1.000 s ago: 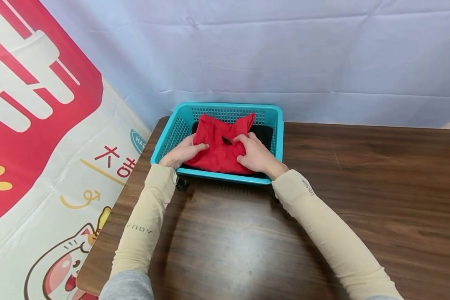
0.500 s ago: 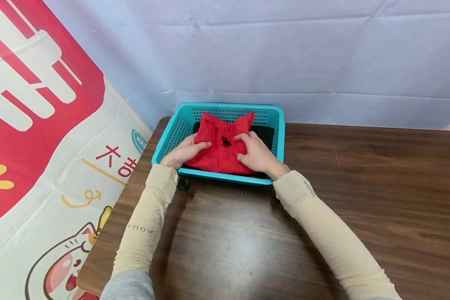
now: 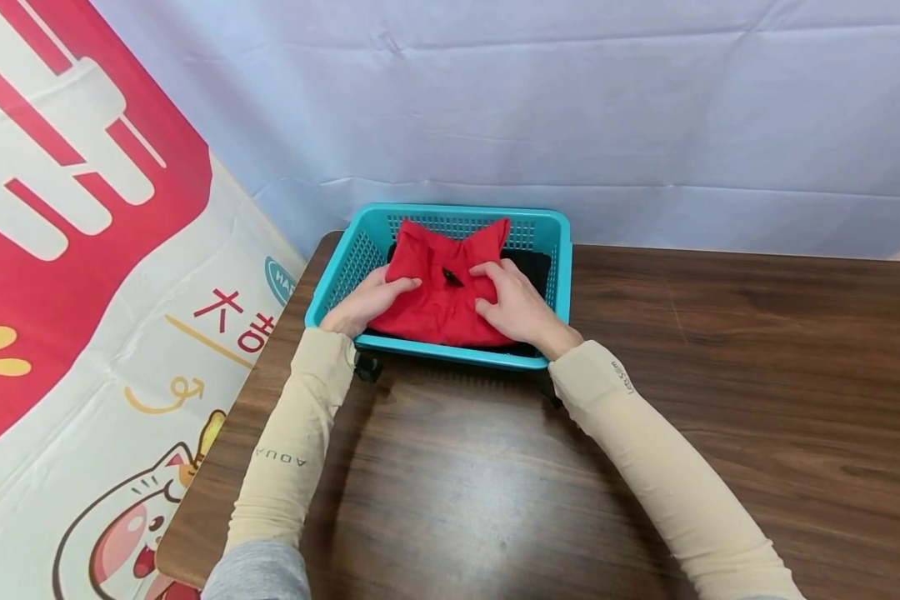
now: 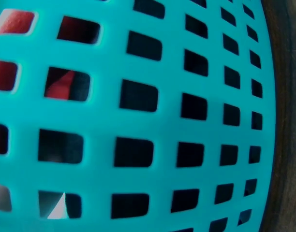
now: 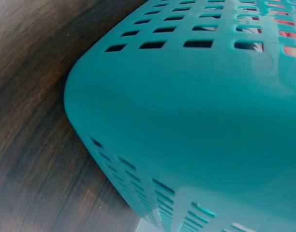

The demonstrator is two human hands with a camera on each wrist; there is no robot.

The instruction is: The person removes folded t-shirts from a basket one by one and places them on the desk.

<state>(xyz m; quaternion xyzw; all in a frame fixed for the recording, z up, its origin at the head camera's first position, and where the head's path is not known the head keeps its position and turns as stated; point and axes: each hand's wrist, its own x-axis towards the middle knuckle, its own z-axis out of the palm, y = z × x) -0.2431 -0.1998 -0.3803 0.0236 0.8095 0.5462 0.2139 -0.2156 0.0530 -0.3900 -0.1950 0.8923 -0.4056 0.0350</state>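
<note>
A red cloth (image 3: 442, 312) with a small dark patch (image 3: 452, 277) near its middle lies in a turquoise plastic basket (image 3: 450, 350). Its two far corners point upward. My left hand (image 3: 367, 302) holds the cloth's left side, thumb on top and the other fingers mostly hidden behind it. On the right part of the cloth, my right hand (image 3: 521, 307) grips with bent fingers and thumb. Dark folded fabric (image 3: 534, 271) shows beneath and beside the red cloth. Both wrist views are filled by the perforated basket wall (image 4: 99, 116), with neither hand plainly visible.
The basket stands on a brown wooden table (image 3: 720, 375) near its back left corner. Behind hangs a pale sheet (image 3: 570, 108), and a printed red and white banner (image 3: 82, 250) covers the left side. Small black pieces (image 3: 367, 367) sit under the basket's front rim.
The red cloth's far edge has risen slightly, and its folds have shifted a little around the dark patch. Both hands keep nearly the same place on it.
</note>
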